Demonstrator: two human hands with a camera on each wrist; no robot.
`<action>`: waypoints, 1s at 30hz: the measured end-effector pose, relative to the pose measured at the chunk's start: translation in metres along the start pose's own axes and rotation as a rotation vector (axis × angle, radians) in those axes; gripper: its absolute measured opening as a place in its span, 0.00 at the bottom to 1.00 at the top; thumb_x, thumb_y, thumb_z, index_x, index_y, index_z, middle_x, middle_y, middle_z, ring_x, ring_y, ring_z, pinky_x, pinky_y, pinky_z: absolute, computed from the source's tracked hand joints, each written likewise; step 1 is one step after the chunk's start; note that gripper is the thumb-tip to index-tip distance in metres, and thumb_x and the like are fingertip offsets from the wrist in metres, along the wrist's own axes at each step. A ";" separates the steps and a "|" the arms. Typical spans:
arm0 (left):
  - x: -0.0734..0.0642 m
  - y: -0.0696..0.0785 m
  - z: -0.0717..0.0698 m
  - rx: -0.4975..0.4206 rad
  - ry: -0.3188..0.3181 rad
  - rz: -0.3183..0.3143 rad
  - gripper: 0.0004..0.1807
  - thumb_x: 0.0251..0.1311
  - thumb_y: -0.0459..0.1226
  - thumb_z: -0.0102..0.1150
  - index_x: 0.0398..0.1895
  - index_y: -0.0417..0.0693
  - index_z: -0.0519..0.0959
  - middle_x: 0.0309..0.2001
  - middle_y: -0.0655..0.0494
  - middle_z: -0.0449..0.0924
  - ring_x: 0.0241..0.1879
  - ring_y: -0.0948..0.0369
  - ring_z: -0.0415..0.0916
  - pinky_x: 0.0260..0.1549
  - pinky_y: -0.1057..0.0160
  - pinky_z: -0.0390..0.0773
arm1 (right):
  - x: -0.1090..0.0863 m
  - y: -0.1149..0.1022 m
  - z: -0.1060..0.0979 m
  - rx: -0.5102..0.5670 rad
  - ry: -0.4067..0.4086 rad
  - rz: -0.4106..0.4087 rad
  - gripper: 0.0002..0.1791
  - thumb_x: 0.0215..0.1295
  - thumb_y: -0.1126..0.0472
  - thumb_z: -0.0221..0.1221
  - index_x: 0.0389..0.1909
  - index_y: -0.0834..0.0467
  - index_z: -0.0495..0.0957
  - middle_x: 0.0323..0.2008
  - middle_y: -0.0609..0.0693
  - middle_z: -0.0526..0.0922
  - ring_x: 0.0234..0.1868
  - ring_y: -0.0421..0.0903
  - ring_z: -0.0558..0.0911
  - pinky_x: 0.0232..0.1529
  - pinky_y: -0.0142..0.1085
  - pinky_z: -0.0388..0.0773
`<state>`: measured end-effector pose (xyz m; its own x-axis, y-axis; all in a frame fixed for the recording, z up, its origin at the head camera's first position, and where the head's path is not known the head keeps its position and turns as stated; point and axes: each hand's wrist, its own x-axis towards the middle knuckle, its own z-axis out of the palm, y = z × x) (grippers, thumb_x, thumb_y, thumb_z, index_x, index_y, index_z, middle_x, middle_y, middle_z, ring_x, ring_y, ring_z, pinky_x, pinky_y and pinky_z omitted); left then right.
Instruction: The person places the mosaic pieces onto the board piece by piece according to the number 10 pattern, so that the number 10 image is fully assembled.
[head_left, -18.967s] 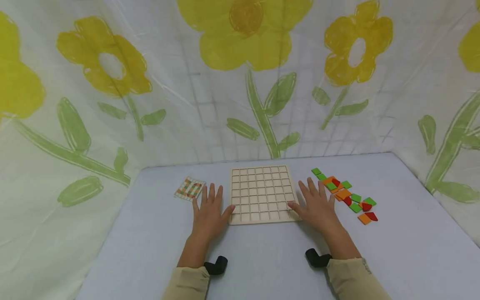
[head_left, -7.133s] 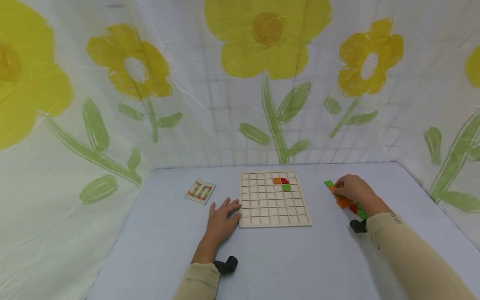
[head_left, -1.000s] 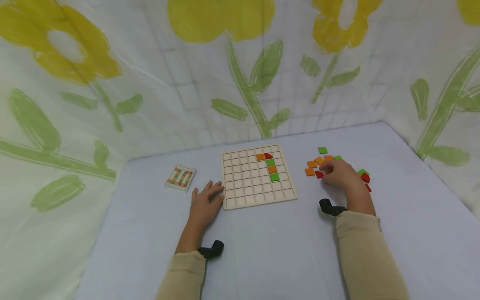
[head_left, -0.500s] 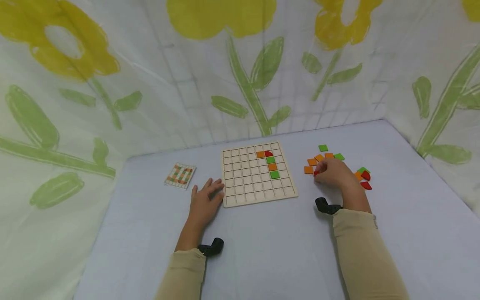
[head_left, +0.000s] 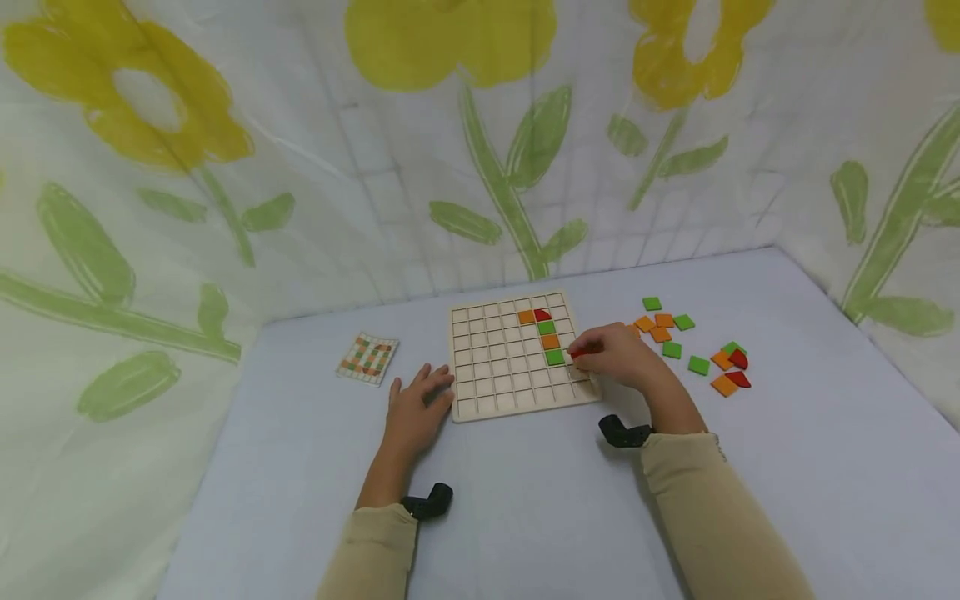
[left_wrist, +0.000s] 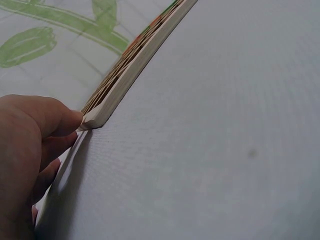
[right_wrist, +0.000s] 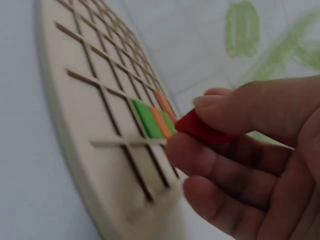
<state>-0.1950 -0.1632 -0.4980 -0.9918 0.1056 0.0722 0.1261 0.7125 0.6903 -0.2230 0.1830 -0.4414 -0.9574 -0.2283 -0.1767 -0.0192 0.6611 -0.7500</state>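
the red tile [right_wrist: 200,128] was pinched in the right hand [head_left: 619,360], up above the right-hand part of the gridded board [head_left: 491,387], just beside the lowest green tile [head_left: 555,357] in the column already set there. in the right wrist view the thumb lay along one side of it and the forefinger pressed from the other, with one corner jutting free; the rest of its outline was hidden by the fingers. it seemed light and stiff, thin enough to need only a fingertip pinch, and not likely to break. its smooth-looking faces may have been a little slippery, so a hold near the edges, leaving the leading corner bare, seemed best judged for fitting between raised ribs.

the left hand [head_left: 415,414] lay relaxed at the board's near left corner, thumb tip against the rim, gripping nothing tightly that could be seen. the board looked like flat, rigid wood, light enough to slide if pushed, so steadying it by the rim made sense. the loose orange tile [head_left: 725,385] and others on the surface [head_left: 517,492] looked just as thin; overlapping ones were probably easiest lifted by a raised edge.
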 end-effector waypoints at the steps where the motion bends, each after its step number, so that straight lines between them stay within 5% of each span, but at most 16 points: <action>1: 0.000 0.000 0.000 -0.003 0.002 0.003 0.17 0.67 0.43 0.58 0.57 0.53 0.81 0.67 0.62 0.72 0.75 0.57 0.57 0.76 0.44 0.30 | 0.002 -0.003 0.005 0.003 0.008 -0.003 0.11 0.62 0.57 0.64 0.45 0.54 0.86 0.44 0.51 0.85 0.41 0.48 0.80 0.38 0.36 0.78; 11: -0.003 0.001 0.000 -0.010 0.011 0.014 0.16 0.67 0.43 0.58 0.56 0.53 0.81 0.67 0.62 0.73 0.74 0.57 0.57 0.75 0.43 0.30 | 0.010 -0.012 0.031 -0.081 0.029 0.027 0.08 0.60 0.57 0.68 0.39 0.52 0.86 0.39 0.49 0.85 0.43 0.48 0.79 0.47 0.42 0.77; 25: -0.002 0.000 0.001 -0.014 0.002 0.007 0.16 0.68 0.43 0.57 0.55 0.54 0.81 0.67 0.63 0.73 0.74 0.58 0.57 0.75 0.44 0.30 | 0.011 -0.001 0.027 -0.100 -0.002 0.073 0.12 0.59 0.57 0.68 0.44 0.54 0.86 0.46 0.51 0.83 0.48 0.50 0.77 0.49 0.44 0.78; 30: -0.003 -0.001 0.002 -0.017 0.013 0.017 0.16 0.67 0.43 0.58 0.56 0.53 0.81 0.67 0.61 0.73 0.74 0.56 0.58 0.75 0.42 0.30 | 0.010 -0.002 0.029 -0.099 -0.012 0.009 0.11 0.59 0.57 0.68 0.43 0.53 0.86 0.40 0.50 0.83 0.41 0.48 0.76 0.42 0.39 0.76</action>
<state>-0.1923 -0.1630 -0.5002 -0.9896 0.1087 0.0938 0.1432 0.6988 0.7008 -0.2246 0.1589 -0.4601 -0.9541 -0.2303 -0.1915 -0.0395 0.7306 -0.6816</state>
